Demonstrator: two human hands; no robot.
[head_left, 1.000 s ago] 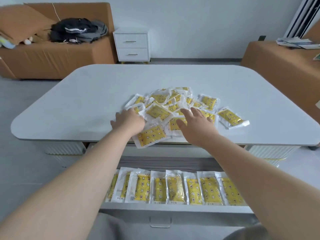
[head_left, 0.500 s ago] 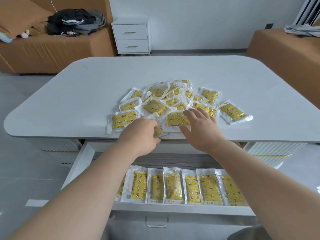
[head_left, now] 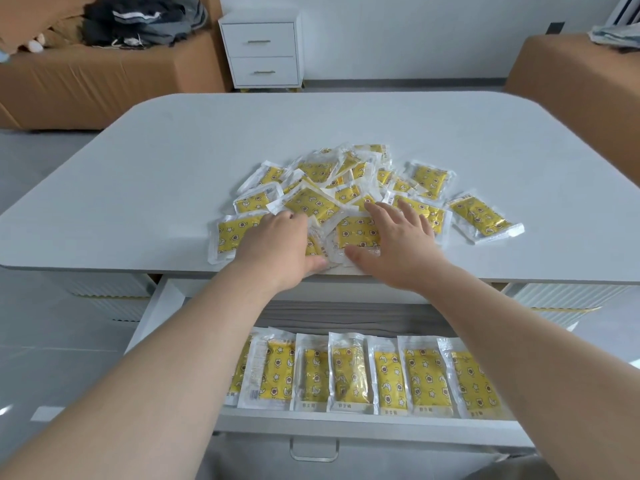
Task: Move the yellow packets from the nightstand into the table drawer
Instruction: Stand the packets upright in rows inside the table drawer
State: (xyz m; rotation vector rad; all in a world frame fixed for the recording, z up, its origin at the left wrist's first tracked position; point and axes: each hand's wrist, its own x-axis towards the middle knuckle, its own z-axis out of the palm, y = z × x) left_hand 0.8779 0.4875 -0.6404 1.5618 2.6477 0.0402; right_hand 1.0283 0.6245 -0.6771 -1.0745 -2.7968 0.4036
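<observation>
The yellow star-printed packets in clear plastic sleeves (head_left: pixel 311 202) lay in a loose, overlapping heap on the white table with rounded corners (head_left: pixel 138 202), from the middle of its near edge back toward its centre. None showed on the white two-drawer nightstand (head_left: pixel 263 50) by the far wall. Both hands sat on the near fringe of the heap, just inside the table's near edge.

The right hand (head_left: pixel 398 240) lay flat, fingers straight and fanned apart, thumb stretched leftward, pressing one yellow packet (head_left: pixel 356 232). That packet's long axis ran along the near edge. It lay under the palm and fingers, so this hand looked the closer to a pick.

The left hand (head_left: pixel 277 244) rested just beside it, touching the leftmost yellow packet (head_left: pixel 230 233). Its fingers bent down past the knuckles and out of sight (whether they pinched anything could not be told), and its thumb lay near the table's edge.

Directly below, the open white drawer (head_left: pixel 363 424) held a row of matching yellow packets (head_left: pixel 349 372), side by side with long axes running front to back. The next packet would therefore likely need drawing over the near edge and a quarter turn to join that row.
</observation>
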